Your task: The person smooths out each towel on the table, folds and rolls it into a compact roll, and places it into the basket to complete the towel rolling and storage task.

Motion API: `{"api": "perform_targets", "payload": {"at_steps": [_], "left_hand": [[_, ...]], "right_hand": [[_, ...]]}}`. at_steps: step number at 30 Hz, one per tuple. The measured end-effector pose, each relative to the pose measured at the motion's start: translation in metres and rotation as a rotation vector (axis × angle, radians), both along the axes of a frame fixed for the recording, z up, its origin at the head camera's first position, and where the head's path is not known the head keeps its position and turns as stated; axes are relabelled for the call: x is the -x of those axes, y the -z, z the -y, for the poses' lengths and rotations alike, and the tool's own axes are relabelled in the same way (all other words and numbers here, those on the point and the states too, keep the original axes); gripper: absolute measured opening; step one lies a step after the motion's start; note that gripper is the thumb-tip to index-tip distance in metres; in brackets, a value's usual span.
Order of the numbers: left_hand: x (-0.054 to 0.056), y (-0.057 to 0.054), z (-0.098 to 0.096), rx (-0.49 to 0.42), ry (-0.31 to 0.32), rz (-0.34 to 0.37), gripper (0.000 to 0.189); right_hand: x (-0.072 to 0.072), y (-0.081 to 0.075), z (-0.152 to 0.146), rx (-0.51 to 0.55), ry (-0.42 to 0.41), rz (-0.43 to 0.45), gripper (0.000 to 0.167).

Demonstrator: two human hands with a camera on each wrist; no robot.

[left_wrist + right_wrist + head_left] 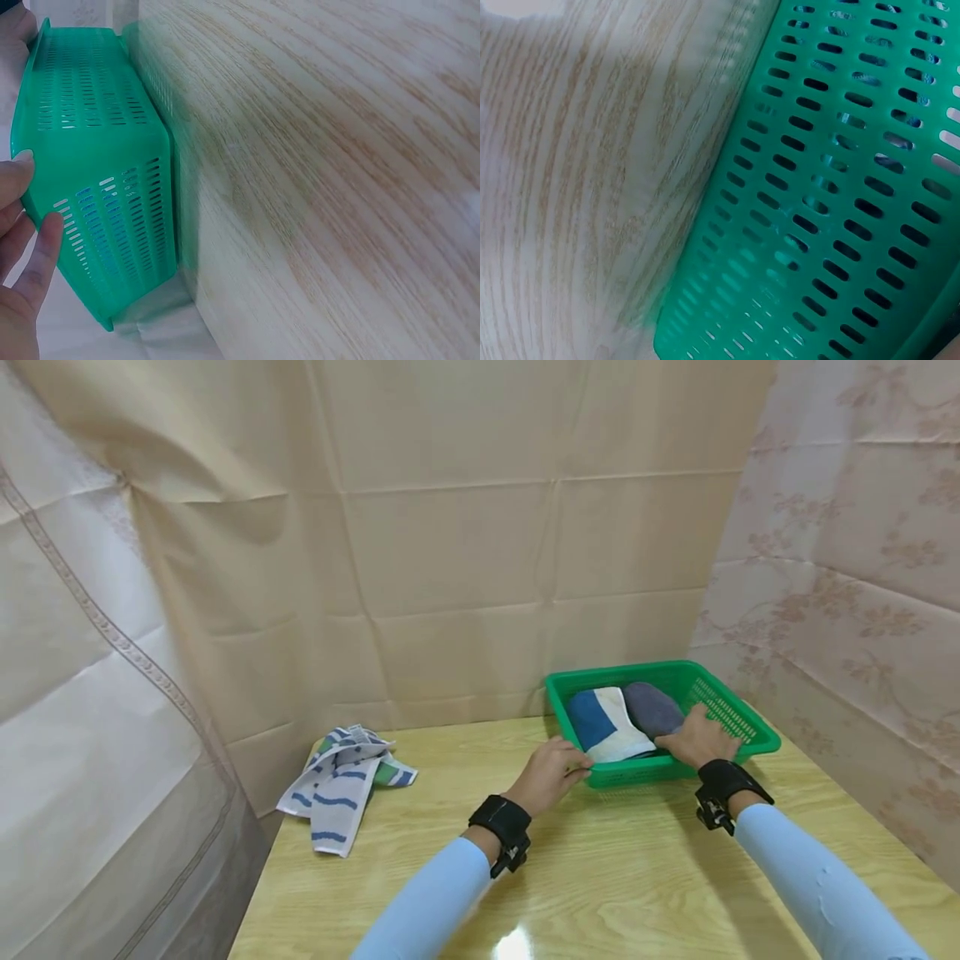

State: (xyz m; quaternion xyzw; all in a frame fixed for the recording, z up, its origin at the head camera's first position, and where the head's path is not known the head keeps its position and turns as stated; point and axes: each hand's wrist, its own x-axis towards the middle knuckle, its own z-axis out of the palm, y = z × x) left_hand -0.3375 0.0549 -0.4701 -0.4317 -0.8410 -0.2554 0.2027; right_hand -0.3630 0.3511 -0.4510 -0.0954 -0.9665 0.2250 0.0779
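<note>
A green plastic basket (637, 772) with slotted walls stands on the wooden table at the back right. My left hand (551, 772) grips its near left corner, the thumb and fingers at the rim; in the left wrist view, the fingers (46, 244) lie against the slotted side. My right hand (697, 742) reaches over the near rim into the basket, its thumb beside a rolled grey cloth (652, 708). Left of that cloth lies a folded blue and white cloth (611, 722). The right wrist view shows mostly the basket's slotted wall (832, 202); the fingers are out of it.
A crumpled white towel with blue stripes and green patches (341, 785) lies at the table's left end. A beige curtain (450, 568) hangs behind the table (600, 877), and a flowered cloth (847, 610) hangs along its right side.
</note>
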Motion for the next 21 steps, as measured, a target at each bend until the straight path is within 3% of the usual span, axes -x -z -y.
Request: {"api": "perform_targets", "payload": {"at_steps": [9,21], "left_hand": [[0.001,-0.003,-0.001,0.02,-0.011,0.021,0.015],[0.003,0.001,0.0,0.008,-0.01,0.014,0.017]], "right_hand": [[0.005,-0.006,-0.005,-0.017,-0.027,0.115,0.098],[0.01,-0.007,-0.007,-0.039,-0.065,0.183,0.095]]}}
